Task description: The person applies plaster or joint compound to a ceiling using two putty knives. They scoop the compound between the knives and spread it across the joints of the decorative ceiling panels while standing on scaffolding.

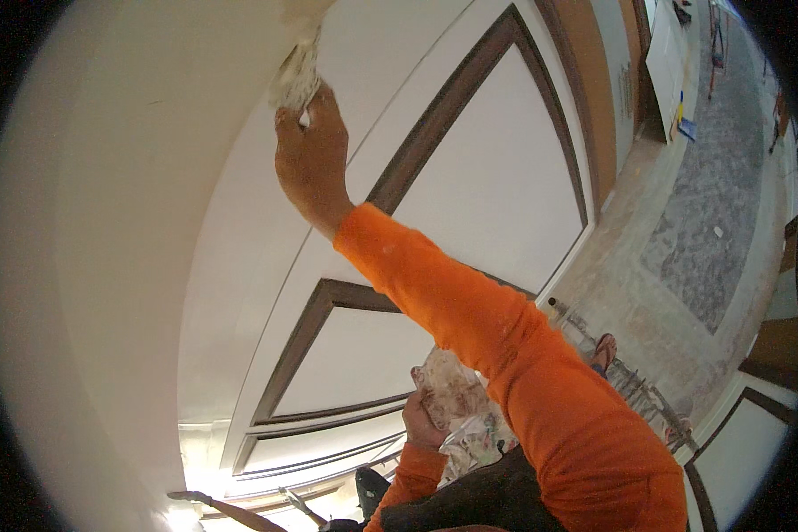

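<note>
My right hand (315, 155), at the end of a raised orange sleeve, pinches a flat blade smeared with white paste (296, 75), which looks like a putty knife. The blade lies at the pale wall surface (142, 160), beside the edge of a white panel with dark brown trim (496, 168). Lower down and nearer my body, my left hand (423, 424) grips the edge of a stained, paste-covered flat board (452, 390). My right forearm hides part of that board.
Another person's arm (226, 510) reaches in at the lower left, near a bright light. A sandalled foot (605, 352) stands by a paste-spattered platform (638, 390). Beyond lies a grey floor covering (709, 222), with a blue tool (687, 129) leaning near a white board (665, 71).
</note>
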Demonstrator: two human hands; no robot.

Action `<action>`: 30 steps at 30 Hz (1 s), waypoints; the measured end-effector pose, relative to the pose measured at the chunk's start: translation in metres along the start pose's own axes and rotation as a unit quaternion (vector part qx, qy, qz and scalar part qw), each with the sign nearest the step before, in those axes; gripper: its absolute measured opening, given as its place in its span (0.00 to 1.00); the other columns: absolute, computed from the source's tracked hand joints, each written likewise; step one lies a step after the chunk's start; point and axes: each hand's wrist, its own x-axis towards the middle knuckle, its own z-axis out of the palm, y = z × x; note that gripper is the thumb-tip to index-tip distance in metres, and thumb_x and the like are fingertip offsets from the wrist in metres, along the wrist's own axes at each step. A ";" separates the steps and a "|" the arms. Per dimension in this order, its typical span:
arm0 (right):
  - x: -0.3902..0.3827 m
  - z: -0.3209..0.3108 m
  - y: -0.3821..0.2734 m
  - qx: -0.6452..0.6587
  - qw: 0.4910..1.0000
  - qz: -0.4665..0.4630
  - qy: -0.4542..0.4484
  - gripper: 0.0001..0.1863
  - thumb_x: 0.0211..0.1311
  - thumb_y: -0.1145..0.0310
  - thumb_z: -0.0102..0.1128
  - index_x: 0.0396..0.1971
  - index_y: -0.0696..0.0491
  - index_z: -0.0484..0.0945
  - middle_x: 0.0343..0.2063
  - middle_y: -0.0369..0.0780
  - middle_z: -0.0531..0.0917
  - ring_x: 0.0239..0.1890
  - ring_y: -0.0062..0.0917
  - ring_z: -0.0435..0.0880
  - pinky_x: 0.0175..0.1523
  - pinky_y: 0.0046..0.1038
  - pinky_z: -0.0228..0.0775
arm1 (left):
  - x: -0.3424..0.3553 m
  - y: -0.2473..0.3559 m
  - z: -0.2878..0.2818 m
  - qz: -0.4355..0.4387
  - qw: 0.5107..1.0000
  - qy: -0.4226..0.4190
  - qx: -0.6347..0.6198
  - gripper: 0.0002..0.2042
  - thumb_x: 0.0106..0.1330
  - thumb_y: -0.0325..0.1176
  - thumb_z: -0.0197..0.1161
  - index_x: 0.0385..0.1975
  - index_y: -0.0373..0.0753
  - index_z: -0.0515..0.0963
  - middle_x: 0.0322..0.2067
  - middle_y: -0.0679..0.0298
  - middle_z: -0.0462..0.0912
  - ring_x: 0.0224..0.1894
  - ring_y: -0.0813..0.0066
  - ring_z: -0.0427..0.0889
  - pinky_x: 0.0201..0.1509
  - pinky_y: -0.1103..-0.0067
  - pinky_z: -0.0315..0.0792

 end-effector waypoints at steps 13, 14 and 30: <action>0.068 0.001 0.026 -0.065 0.989 -0.108 0.082 0.10 0.59 0.79 0.49 0.40 0.64 0.73 0.37 0.51 0.78 0.42 0.44 0.78 0.48 0.38 0.71 | 0.000 -0.002 0.000 -0.013 0.999 -0.024 -0.030 0.21 0.68 0.36 0.48 0.58 0.33 0.68 0.54 0.54 0.76 0.55 0.57 0.78 0.58 0.62 0.75; 0.066 0.009 0.019 -0.072 0.988 -0.108 0.082 0.11 0.59 0.79 0.49 0.41 0.64 0.73 0.38 0.52 0.78 0.44 0.46 0.78 0.48 0.39 0.70 | 0.000 -0.002 -0.001 -0.007 0.999 -0.036 -0.032 0.21 0.68 0.36 0.48 0.58 0.33 0.68 0.55 0.54 0.76 0.55 0.57 0.78 0.58 0.62 0.75; 0.027 -0.026 0.035 0.143 0.982 0.111 0.050 0.09 0.64 0.78 0.51 0.41 0.60 0.78 0.36 0.37 0.82 0.37 0.20 0.77 0.43 0.25 0.70 | 0.007 -0.001 -0.011 -0.026 0.999 0.039 0.010 0.22 0.68 0.40 0.49 0.58 0.36 0.70 0.52 0.55 0.79 0.50 0.60 0.81 0.54 0.64 0.77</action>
